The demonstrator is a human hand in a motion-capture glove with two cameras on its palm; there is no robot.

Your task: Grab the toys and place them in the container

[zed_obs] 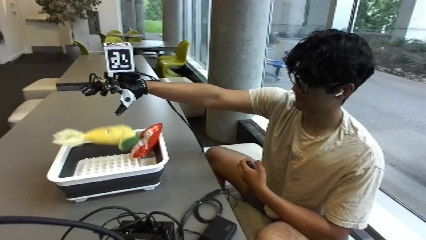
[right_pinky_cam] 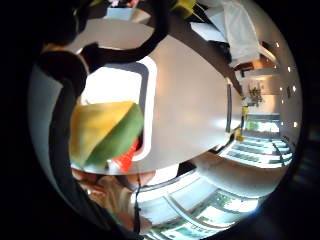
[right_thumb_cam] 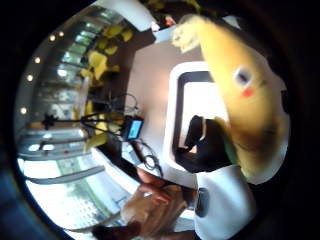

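The black-gloved right hand (zed_obs: 126, 87) hangs above the white-and-black plastic container (zed_obs: 106, 170) on the grey counter (zed_obs: 40, 125); the yellow-green plush toy (zed_obs: 106, 135) is below it, over the container.

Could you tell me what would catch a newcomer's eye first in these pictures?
Probably the yellow and green plush toy, blurred in mid-air just above the white and black container on the grey table. Next, the gloved right hand, held out high above it with nothing in its fingers, and the red toy leaning against the container's rim.

Daylight from windows (zed_obs: 393, 30); glare on worktop (right_pinky_cam: 200, 95); toy (zed_obs: 110, 134) motion-blurred (palm views dark-rimmed, strongly curved).
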